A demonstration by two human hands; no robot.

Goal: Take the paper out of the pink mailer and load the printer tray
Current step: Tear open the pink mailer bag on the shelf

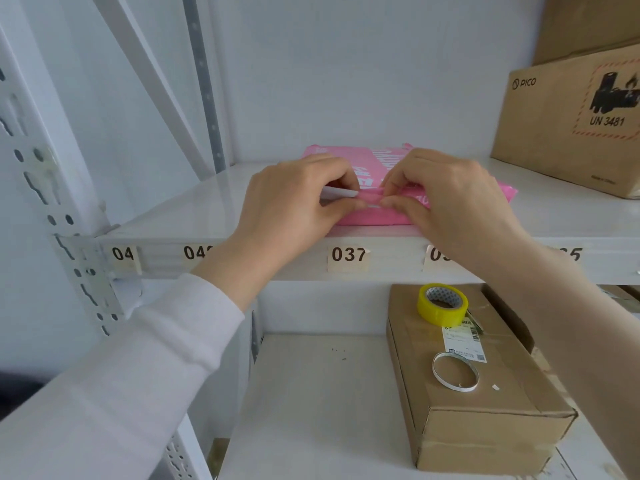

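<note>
Sleeve first, pale grey (114,368), running up from the bottom edge toward the shelf (214,206) where the work is. Down on the lower shelf sits a cardboard box (485,403) with a yellow tape roll (442,304) and a thin metal ring (455,371) on top; another printed carton (571,123) stands up at the right. None of that matters now.

Between those, flat on the shelf just above label 037 (348,254), lies the pink mailer (360,164), its near edge right at the shelf lip. Both of my grips are closed on that near edge: left hand (294,199) pinching the fold with thumb and forefinger, right hand (446,199) pinching it just beside, fingertips almost meeting. A sliver of white paper (337,192) shows by my left fingers, though I can't tell whether it's the contents or a peel strip.

It looks like thin, slick, floppy film, light in the hand, so it will stretch rather than snap. Best hold, I reckon, is right here on the flap seam, pulling the two pinches apart. Paper inside should be stiffer; take it by its exposed edge. No printer in sight.
</note>
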